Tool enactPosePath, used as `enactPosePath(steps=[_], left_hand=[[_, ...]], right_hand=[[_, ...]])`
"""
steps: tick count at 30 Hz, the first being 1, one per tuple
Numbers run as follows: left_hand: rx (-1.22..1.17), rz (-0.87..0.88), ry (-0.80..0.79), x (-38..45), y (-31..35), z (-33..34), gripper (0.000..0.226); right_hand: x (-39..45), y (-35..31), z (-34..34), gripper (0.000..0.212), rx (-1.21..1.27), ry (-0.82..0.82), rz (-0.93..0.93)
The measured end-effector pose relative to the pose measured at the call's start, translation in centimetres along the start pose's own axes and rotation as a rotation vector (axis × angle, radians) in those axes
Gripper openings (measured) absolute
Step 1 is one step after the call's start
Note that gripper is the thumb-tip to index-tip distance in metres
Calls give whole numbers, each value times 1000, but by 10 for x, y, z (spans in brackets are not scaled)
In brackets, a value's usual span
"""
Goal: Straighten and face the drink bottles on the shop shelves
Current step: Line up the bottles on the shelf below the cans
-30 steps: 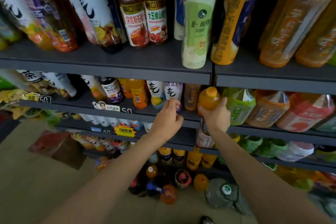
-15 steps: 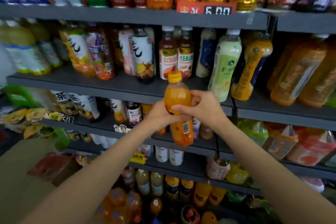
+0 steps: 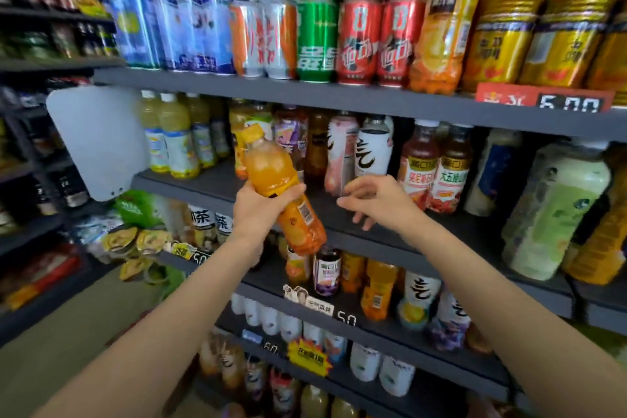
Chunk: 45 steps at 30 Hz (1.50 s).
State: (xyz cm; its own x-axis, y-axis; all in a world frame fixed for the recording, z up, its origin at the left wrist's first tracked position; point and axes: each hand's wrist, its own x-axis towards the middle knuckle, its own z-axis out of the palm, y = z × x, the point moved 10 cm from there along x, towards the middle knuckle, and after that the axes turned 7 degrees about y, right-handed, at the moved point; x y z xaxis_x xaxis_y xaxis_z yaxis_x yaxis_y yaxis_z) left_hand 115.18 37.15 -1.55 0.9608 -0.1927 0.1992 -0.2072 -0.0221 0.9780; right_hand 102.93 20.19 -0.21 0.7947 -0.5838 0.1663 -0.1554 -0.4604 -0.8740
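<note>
Glossy plastic bottle [image 3: 278, 187]; seemingly matt metal shelf [image 3: 356, 102]

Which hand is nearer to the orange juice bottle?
Left. The left hand grips the orange juice bottle around its middle; the right hand is open beside it, to its right, not touching.

Viewpoint: your single head-worn camera looks out from your own eye line, forearms entering from the bottom edge.
Direction: you face the dark shelf [image 3: 339, 97] units slightly from the left, looking forward and a little down.
Closeness: you stand near; the rows of cans and bottles fill the frame from top to bottom.
Lens: wide-angle, so the shelves bow and the edges blur.
Shared view: only one view, so nothing overlaps.
</note>
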Motion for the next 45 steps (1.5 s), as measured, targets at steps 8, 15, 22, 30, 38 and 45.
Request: enactPosePath(steps=[8,15,22,30,38,45], left_hand=[[104,121,-86,115,-6,-77,45],[190,204,-179,196,-16,-76,53],[314,189,-195,239,-38,-47,66],[340,293,-237,238,-33,-17,68],[251,654,-207,127,-14,-8,45],[316,556,-865,16,-12,109,57]], right_hand=[[111,-29,91,84,-210,195,64],[146,-26,91,76,-230,545,184],[141,-26,91,68,-275,658,156],[137,-28,93,66,-259,692,159],[111,-28,89,54,-116,513,65],[26,-28,18,41,-138,250,71]])
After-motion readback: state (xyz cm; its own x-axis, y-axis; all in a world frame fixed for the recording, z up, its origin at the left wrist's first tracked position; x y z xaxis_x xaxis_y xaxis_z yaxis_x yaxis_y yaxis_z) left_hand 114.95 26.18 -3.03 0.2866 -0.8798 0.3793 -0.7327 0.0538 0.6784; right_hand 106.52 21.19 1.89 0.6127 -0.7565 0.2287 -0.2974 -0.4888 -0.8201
